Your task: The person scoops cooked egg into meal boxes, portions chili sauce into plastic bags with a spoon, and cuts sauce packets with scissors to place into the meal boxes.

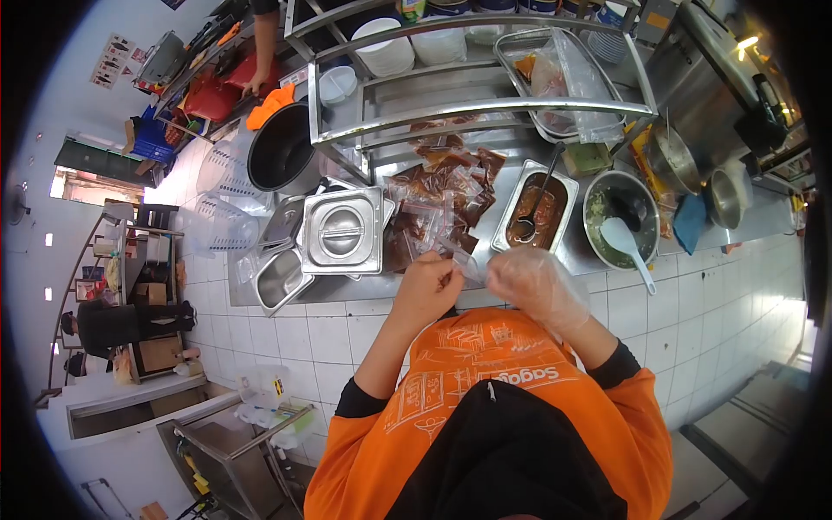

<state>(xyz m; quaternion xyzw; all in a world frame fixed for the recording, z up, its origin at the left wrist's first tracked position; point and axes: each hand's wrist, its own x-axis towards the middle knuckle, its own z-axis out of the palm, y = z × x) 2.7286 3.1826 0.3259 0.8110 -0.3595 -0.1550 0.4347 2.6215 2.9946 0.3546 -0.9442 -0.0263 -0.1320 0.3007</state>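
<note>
My left hand (428,288), bare, is closed with its fingertips pinching a small clear plastic bag (469,265) at the table's front edge. My right hand (535,286) wears a loose clear plastic glove. Its fingers are curled at the other side of the same bag. Just beyond my left hand lies a pile of bags (459,186) filled with dark brown sauce. A steel pan (565,208) of reddish-brown sauce stands past my right hand, with a ladle (539,189) resting in it.
Left of the sauce bags are a lidded steel pan (342,232) and a large dark pot (283,149). On the right, a bowl (596,247) holds a white rice paddle (620,238). A metal rack (485,106) spans the back. Another person's hand (256,82) reaches near red containers.
</note>
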